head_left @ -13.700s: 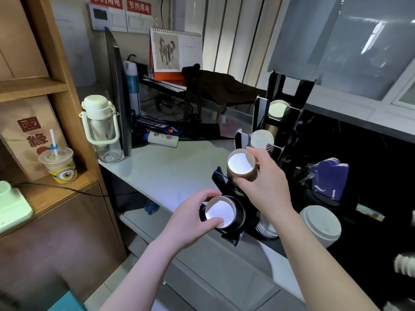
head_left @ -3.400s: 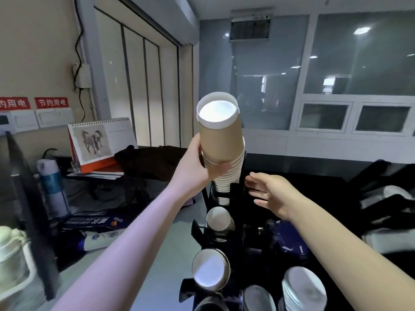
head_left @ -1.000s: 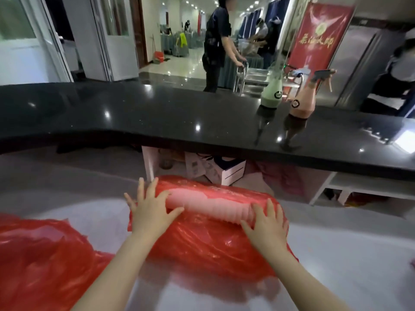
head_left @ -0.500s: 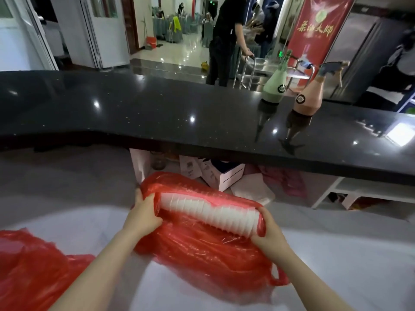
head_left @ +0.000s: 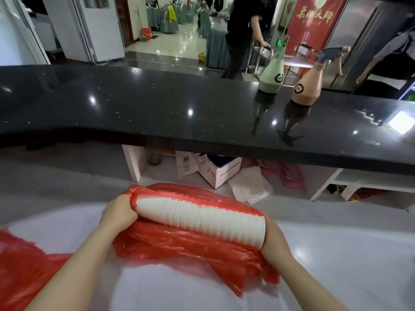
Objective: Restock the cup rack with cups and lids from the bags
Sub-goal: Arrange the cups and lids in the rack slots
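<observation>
A: Hands?
B: I see the left hand (head_left: 119,213) closed on the red bag (head_left: 184,245) at the narrow end of the cup stack (head_left: 202,219); the right hand (head_left: 272,240) cups its wide end.
A: Stack's place?
B: Lying sideways on the bag, below the black counter (head_left: 157,108).

The stack of cups (head_left: 202,218) is plain white, ribbed by its rims. The bag (head_left: 193,248) around it is translucent red — so is a second bag (head_left: 20,270) at the left. The bench (head_left: 336,265) is pale grey-white; the counter (head_left: 157,108) beyond is glossy black, speckled. Two spray bottles stand on it — one mint green (head_left: 270,78), one dusty pink (head_left: 307,86), each with a black round emblem.
</observation>
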`<state>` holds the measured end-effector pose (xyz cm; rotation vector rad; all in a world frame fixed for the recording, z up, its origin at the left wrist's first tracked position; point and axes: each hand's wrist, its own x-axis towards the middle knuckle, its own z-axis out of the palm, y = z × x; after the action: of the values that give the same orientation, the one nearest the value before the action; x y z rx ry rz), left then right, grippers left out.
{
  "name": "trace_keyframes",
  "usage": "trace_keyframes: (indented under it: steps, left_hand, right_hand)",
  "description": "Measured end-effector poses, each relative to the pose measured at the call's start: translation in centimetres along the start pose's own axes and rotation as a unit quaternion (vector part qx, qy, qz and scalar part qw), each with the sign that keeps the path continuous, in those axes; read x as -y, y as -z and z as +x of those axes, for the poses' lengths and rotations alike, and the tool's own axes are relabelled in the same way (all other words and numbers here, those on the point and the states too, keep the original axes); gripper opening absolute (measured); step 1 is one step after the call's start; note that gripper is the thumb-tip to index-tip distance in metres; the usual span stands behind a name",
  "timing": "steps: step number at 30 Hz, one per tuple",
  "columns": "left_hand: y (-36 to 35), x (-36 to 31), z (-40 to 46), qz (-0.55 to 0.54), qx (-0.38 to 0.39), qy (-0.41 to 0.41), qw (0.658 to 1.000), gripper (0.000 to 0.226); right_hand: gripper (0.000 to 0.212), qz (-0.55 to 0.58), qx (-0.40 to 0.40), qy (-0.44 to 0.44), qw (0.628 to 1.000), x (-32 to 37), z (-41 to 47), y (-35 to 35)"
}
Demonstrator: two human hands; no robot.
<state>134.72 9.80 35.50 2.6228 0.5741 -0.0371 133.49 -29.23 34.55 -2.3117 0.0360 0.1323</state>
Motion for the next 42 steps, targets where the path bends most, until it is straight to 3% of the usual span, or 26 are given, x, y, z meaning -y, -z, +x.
trace_keyframes:
  steps: [5, 10, 12, 14, 16, 20, 23, 26, 29, 34, 42]
  left_hand:
    - [1.1, 1.4, -0.7, -0.078, 0.107, 0.026, 0.991, 0.012]
    - [0.9, 2.4, -2.1, -0.100, 0.159, 0.047, 0.981, 0.028]
    - [0.6, 2.3, -2.8, -0.130, 0.146, 0.047, 0.980, 0.024]
    - [0.6, 2.1, -3.6, -0.163, 0.137, 0.035, 0.977, 0.014]
    - [1.0, 2.1, -4.8, -0.207, 0.128, 0.020, 0.970, 0.016]
    - [1.2, 2.8, -7.9, -0.276, 0.069, -0.004, 0.959, 0.031]
    - [0.0, 3.7, -10.1, -0.302, 0.006, 0.004, 0.953, 0.043]
    - [-1.2, 4.3, -11.6, -0.354, -0.049, 0.020, 0.934, 0.044]
    - [-1.9, 4.4, -12.0, -0.372, -0.064, 0.022, 0.926, 0.038]
    - [-2.1, 4.1, -12.1, -0.376, -0.077, 0.028, 0.923, 0.029]
    - [-2.2, 3.9, -11.8, -0.333, -0.097, 0.051, 0.937, 0.033]
  right_hand:
    - [0.006, -0.042, -0.042, -0.053, 0.997, -1.6, -0.1, 0.4]
    - [0.028, -0.120, -0.013, -0.005, 0.993, -1.9, 0.1, 1.6]
    - [0.044, -0.102, -0.017, 0.006, 0.995, -1.7, -0.1, 2.4]
    - [0.058, -0.005, -0.014, -0.001, 1.000, -1.6, -0.6, 3.0]
    - [0.050, 0.074, -0.052, -0.031, 0.995, -1.8, -1.3, 3.6]
    - [0.021, 0.051, -0.167, -0.004, 0.985, -1.4, -2.7, 5.1]
    - [0.018, 0.053, -0.138, 0.008, 0.989, 0.0, -3.5, 5.2]
    - [0.008, 0.070, -0.097, -0.040, 0.992, 0.3, -3.4, 4.3]
    - [0.020, 0.128, -0.028, -0.094, 0.987, 0.2, -3.2, 2.8]
    - [0.020, 0.347, -0.008, -0.184, 0.920, 0.5, -2.4, 1.9]
    - [0.023, 0.449, -0.004, -0.244, 0.859, 0.8, -1.3, 2.0]
